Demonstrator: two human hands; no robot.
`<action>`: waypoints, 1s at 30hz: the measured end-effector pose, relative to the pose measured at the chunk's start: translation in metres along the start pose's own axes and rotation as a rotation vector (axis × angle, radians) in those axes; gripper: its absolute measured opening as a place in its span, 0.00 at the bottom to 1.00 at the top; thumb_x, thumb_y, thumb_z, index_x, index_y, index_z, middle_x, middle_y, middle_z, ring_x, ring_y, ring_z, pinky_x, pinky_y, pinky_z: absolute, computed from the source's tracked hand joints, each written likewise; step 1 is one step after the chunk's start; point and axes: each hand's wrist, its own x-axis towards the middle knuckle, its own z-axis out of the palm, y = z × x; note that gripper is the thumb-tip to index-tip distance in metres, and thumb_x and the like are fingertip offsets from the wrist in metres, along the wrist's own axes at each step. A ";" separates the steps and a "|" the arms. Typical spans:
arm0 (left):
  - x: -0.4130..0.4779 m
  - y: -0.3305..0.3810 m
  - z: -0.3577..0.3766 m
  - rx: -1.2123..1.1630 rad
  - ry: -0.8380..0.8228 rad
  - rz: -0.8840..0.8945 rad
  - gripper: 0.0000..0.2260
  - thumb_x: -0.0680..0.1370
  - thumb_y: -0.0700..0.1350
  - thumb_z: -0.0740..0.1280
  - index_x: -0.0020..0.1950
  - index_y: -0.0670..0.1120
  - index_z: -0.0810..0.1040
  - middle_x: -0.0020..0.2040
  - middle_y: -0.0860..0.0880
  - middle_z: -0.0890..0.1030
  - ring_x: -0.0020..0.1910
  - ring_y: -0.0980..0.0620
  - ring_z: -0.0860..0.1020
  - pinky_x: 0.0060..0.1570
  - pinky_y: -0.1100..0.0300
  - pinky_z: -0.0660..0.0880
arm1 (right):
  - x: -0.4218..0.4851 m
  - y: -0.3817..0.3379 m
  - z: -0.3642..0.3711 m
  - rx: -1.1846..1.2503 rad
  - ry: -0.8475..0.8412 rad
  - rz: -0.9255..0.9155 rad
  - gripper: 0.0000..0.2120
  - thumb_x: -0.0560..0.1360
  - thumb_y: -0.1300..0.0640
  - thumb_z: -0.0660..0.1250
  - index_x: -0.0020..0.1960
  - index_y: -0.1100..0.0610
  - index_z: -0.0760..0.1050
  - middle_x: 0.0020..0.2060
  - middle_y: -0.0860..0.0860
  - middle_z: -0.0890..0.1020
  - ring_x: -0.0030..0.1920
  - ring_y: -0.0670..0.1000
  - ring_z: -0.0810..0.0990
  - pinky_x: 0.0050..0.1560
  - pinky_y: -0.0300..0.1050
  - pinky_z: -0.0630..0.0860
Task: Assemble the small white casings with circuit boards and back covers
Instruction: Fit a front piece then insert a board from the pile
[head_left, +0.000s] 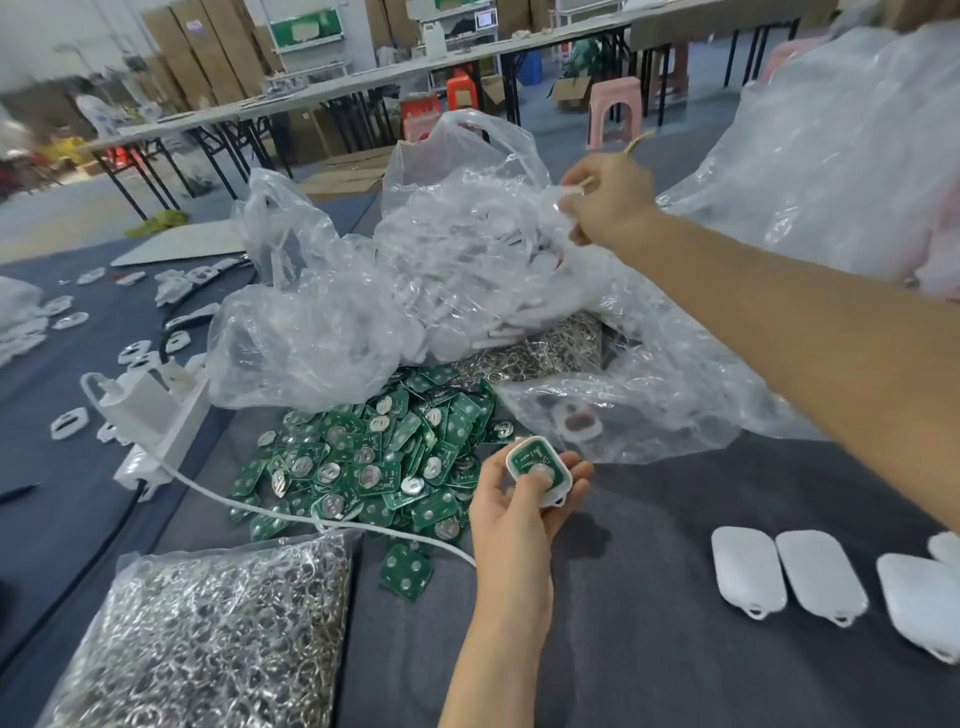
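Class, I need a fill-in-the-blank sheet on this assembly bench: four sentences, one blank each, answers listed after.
The left hand holds a white casing with a ____ circuit board seated in it.
Its ____ presses on that board.
The right hand pinches a white piece at the clear ____ bag.
The pouch at lower left holds metal ____.
Missing words: green; thumb; plastic; rings.

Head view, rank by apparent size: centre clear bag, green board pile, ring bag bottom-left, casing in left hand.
1. centre clear bag
2. ring bag and green board pile: look alike, ring bag nearer, unranked
3. casing
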 end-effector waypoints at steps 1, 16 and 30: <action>-0.001 0.001 0.000 0.009 -0.006 -0.003 0.11 0.80 0.31 0.56 0.57 0.39 0.74 0.46 0.39 0.84 0.48 0.43 0.84 0.42 0.60 0.80 | -0.008 -0.005 -0.008 0.092 0.028 -0.018 0.12 0.76 0.64 0.66 0.59 0.59 0.76 0.52 0.59 0.80 0.29 0.48 0.78 0.37 0.42 0.81; -0.017 -0.018 0.017 -0.119 -0.311 -0.308 0.13 0.67 0.34 0.66 0.48 0.39 0.84 0.52 0.33 0.81 0.45 0.42 0.84 0.38 0.59 0.81 | -0.234 0.038 -0.111 1.040 -0.251 0.290 0.04 0.58 0.63 0.71 0.32 0.58 0.83 0.29 0.54 0.82 0.30 0.50 0.82 0.33 0.37 0.79; -0.016 -0.020 0.019 -0.048 -0.368 -0.322 0.14 0.69 0.33 0.63 0.50 0.40 0.84 0.53 0.32 0.81 0.47 0.41 0.84 0.39 0.58 0.81 | -0.260 0.063 -0.126 1.306 -0.317 0.500 0.11 0.57 0.65 0.72 0.39 0.61 0.85 0.38 0.58 0.85 0.38 0.51 0.85 0.37 0.36 0.80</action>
